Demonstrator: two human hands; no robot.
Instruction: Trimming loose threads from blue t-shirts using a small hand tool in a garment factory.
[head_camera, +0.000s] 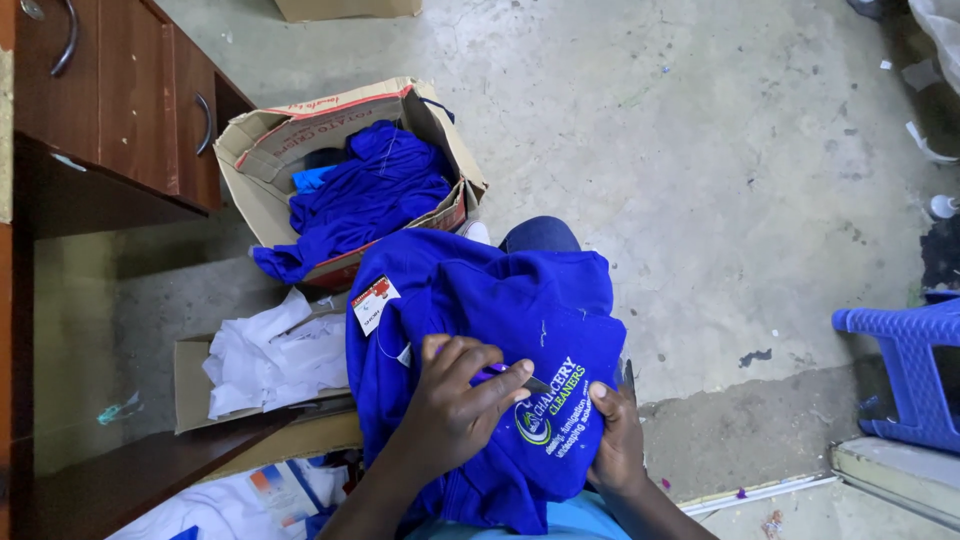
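A blue garment (480, 300) with a white and green embroidered logo (550, 410) lies draped over my lap. My left hand (450, 410) rests on the garment and is closed on a small purple-handled cutting tool (505, 372). The tool's metal tip points at the logo. My right hand (615, 440) pinches the garment's edge just right of the logo. A white and red paper tag (375, 303) hangs at the garment's upper left.
An open cardboard box (262, 150) holds more blue garments. A flat box (190, 385) with white cloth lies below it. Wooden drawers (120, 100) stand at the left, and a blue plastic stool (910, 370) at the right on the concrete floor (700, 150).
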